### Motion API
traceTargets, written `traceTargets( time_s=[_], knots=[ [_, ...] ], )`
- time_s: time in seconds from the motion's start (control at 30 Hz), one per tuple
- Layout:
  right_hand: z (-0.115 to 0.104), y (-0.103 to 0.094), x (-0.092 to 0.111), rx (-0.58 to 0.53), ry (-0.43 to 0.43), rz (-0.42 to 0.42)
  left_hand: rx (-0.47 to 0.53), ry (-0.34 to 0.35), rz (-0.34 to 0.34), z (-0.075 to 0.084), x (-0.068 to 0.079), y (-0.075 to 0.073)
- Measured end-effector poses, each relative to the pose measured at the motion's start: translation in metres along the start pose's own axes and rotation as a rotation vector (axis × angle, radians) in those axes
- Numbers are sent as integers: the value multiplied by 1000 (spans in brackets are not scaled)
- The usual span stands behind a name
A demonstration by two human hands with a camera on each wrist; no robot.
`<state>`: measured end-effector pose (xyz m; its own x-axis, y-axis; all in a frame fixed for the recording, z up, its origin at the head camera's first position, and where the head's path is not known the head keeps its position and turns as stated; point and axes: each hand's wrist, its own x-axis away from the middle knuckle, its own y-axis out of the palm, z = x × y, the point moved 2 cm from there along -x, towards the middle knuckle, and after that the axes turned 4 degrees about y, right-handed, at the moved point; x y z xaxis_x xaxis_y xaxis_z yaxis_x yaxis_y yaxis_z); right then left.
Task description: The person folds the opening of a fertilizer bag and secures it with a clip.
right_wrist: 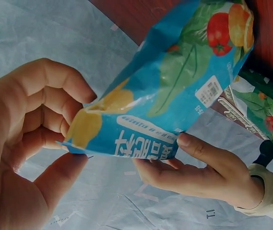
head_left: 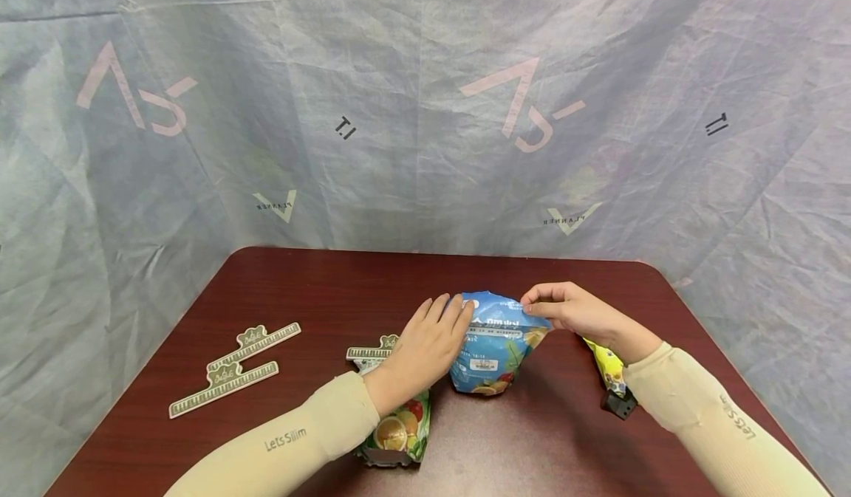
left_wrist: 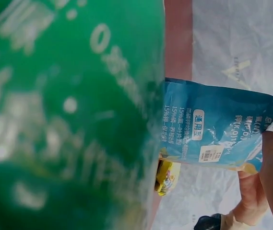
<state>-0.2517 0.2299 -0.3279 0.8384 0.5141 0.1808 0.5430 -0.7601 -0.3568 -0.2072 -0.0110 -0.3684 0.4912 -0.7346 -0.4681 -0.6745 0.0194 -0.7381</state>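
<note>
A blue plastic bag (head_left: pixel 488 357) with fruit and vegetable pictures stands on the table between the hands. My left hand (head_left: pixel 428 342) grips its upper left edge; in the right wrist view the thumb of that left hand (right_wrist: pixel 213 172) lies on the near face, its other fingers behind. My right hand (head_left: pixel 578 311) pinches the upper right corner between thumb and fingers, as the right wrist view shows of the right hand (right_wrist: pixel 35 129). Under the left forearm is a green bag (head_left: pixel 399 430) with fruit pictures, partly hidden. It fills much of the left wrist view.
Two flat clips with a piano-key pattern (head_left: pixel 229 386) lie at the left of the dark red table (head_left: pixel 299 275). Another such clip (head_left: pixel 368 351) is at the green bag's top. A yellow packet (head_left: pixel 608 368) with a black piece (head_left: pixel 620 405) lies beside the right forearm. Grey cloth hangs behind.
</note>
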Motion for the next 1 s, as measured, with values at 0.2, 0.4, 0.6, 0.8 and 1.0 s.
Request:
traceTargets(
  time_s=[0.2,0.4,0.6,0.8,1.0],
  knots=[
    [2,0,0,-11,25,5,5,17,37,-1,-2,2],
    [6,-1,0,-29,19,-9,1,39,61,-3,-4,2],
    [9,-1,1,-45,28,-21,-11,62,47,-5,-5,3],
    [11,-1,1,-67,34,-21,-4,78,54,-7,-7,4],
    [12,0,1,-57,43,-17,28,91,34,-10,-10,8]
  ],
)
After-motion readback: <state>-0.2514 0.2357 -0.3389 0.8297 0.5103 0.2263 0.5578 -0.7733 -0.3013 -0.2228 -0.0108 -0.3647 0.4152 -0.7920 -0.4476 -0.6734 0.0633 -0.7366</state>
